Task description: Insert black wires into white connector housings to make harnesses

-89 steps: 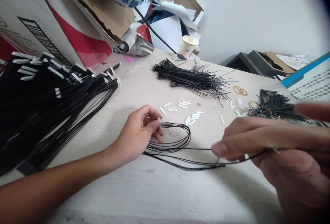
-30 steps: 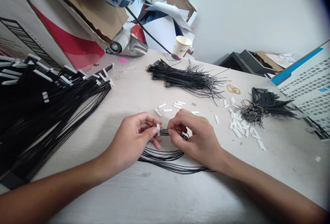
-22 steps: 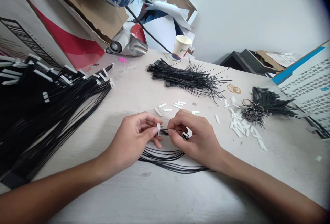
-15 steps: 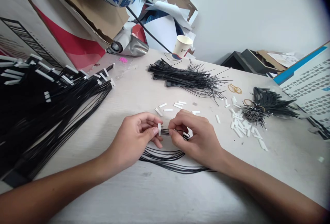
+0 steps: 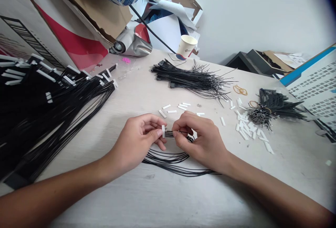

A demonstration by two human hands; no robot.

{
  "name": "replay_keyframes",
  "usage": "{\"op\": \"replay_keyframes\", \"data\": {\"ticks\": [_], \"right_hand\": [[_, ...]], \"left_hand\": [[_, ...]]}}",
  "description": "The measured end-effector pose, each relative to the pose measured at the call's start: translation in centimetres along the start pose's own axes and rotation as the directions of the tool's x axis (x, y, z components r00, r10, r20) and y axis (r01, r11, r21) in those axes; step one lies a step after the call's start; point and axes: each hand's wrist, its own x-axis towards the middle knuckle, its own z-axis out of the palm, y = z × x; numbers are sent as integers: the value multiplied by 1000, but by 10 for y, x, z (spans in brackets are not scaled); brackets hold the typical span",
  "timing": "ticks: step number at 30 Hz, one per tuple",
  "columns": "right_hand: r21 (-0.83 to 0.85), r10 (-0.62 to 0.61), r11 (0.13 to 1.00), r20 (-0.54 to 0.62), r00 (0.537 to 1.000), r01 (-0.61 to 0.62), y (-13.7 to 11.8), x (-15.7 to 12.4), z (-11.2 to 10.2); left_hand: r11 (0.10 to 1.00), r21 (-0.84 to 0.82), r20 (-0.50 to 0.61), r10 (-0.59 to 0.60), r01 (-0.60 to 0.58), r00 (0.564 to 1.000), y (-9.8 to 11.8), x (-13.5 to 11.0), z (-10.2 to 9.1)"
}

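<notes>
Between the thumb and fingers of my left hand is a small white connector housing. Several thin black wires run out of its right side toward my right hand. That hand pinches a black wire with thumb and forefinger, close to the housing. Which wire it grips is partly hidden by the fingers. Below both hands the wires loop in a loose curve over the table.
Loose white connector housings lie scattered to the right, others just beyond my hands. A bundle of black wires and a paper cup stand farther back. At left is a heap of wired harnesses; rubber bands lie at right.
Both hands keep nearly the same pose on the connector housing and wire. The whole view has shifted very slightly.
</notes>
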Motion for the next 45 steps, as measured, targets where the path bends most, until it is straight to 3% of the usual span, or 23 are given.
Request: {"op": "replay_keyframes", "data": {"ticks": [18, 28, 36, 39, 43, 45], "right_hand": [[47, -47, 998, -10, 999, 48, -1, -1, 1], [143, 60, 988, 30, 998, -64, 0, -1, 2], [150, 58, 987, 30, 998, -62, 4, -1, 7], [50, -3, 999, 14, 1000, 3, 2, 0, 3], [-186, -185, 968, -81, 979, 168, -15, -5, -8], [-122, -175, 977, 27, 984, 177, -25, -10, -9]], "left_hand": [[1000, -6, -3, -2, 2, 1000, -1, 0, 0], [1000, -24, 17, 10, -10, 1000, 1, 0, 0], [999, -45, 5, 11, -10, 1000, 0, 1, -1], [999, -44, -6, -2, 2, 1000, 0, 2, 0], [998, -52, -37, -27, 25, 999, 0, 2, 0], [998, -57, -48, -39, 36, 998, -2, 2, -1]]}}
